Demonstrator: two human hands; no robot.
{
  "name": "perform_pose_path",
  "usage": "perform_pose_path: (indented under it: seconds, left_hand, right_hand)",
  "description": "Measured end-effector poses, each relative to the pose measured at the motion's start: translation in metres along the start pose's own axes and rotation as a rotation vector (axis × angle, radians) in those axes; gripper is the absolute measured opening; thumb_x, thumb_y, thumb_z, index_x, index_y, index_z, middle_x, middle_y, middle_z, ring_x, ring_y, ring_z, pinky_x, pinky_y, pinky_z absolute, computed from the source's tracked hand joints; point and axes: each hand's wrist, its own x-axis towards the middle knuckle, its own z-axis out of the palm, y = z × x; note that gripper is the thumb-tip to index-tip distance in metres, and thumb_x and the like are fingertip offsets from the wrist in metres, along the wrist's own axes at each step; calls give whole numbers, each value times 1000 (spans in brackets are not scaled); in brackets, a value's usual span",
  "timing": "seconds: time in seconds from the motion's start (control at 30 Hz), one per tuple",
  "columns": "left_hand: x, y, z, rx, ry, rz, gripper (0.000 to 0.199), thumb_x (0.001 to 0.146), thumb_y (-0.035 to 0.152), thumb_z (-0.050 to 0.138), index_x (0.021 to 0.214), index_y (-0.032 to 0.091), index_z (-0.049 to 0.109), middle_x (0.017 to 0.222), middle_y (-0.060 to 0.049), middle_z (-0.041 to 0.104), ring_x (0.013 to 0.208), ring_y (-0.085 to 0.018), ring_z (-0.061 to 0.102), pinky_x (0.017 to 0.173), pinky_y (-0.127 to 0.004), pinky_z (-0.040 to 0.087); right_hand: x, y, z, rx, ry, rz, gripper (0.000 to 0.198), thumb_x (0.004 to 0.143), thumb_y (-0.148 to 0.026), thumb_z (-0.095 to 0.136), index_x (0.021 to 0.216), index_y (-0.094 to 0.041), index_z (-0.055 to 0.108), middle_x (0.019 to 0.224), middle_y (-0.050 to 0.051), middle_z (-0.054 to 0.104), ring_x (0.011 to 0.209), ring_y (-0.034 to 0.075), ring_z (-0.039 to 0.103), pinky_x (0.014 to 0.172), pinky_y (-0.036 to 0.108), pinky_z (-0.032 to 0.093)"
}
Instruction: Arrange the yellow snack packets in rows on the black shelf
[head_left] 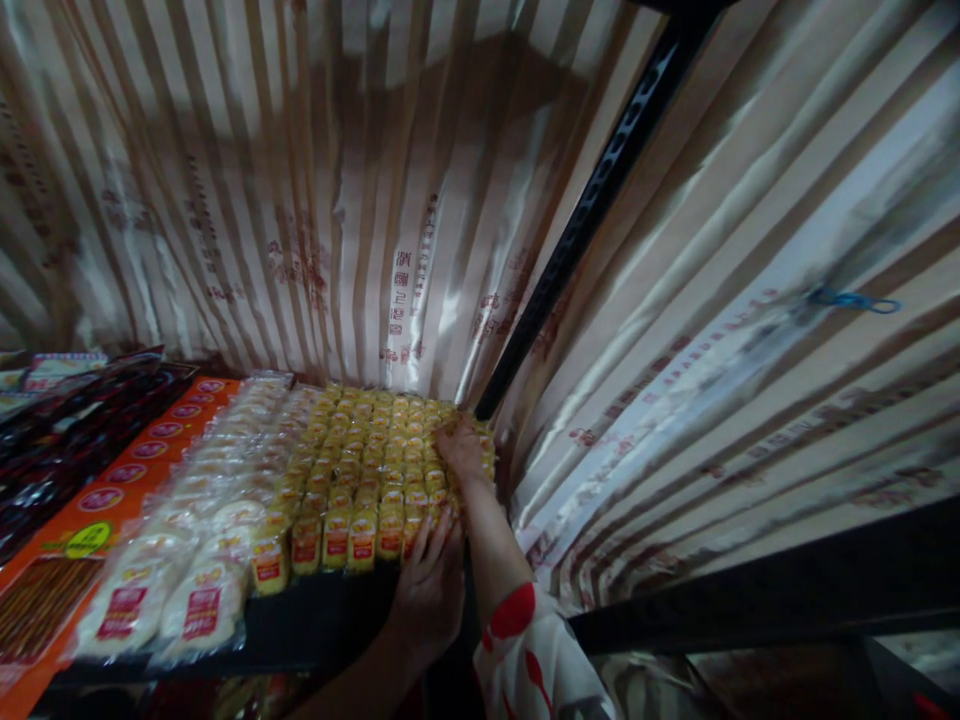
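Left hand point(435, 575), fingers extended, flat against the front of yellow packets point(364, 450) at the shelf's point(322, 610) right end; right hand point(461, 450) at their back-right corner, grip indiscernible; bare strip along front edge.

On the shelf point(315, 615), small packets point(375, 460) lie right of larger packets point(225, 520), before sheeting point(360, 200).

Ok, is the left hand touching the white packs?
Apart. The head view shows the left hand to the right of the white packs, with yellow packs and dark shelf between them.
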Motion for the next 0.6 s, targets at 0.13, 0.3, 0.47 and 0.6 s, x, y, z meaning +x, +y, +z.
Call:
perform_pose_path:
  seconds: [0.13,0.3,0.47,0.6]
  left_hand:
    - [-1,0,1,-17,0,-19,49,88,19,33,137,14,34,137,-6,45,132,-22,30,108,-40,27]
    - [-2,0,2,-22,-22,-5,50,88,21,31,138,16,31,137,-8,44,132,-23,30,107,-43,26]
    - [-4,-2,4,-4,-19,41,48,89,22,33,136,15,34,139,-6,41,136,-24,21,108,-43,24]
    - [-4,-3,1,1,-22,66,48,89,23,34,135,13,36,140,-7,40,136,-25,19,108,-43,23]
  right_hand:
    - [-1,1,-1,25,-11,-8,44,79,-22,49,119,-4,48,106,21,64,101,25,61,80,30,46]
    - [1,2,0,-22,-10,-17,37,80,-23,48,113,-7,52,100,18,67,95,25,63,78,30,47]
    - [-1,0,2,-87,-26,-33,38,80,-22,49,114,-4,50,102,20,66,95,25,63,76,30,48]
    - [-2,-1,2,-149,-33,-49,36,82,-22,48,112,-2,49,99,21,65,93,26,64,77,31,49]
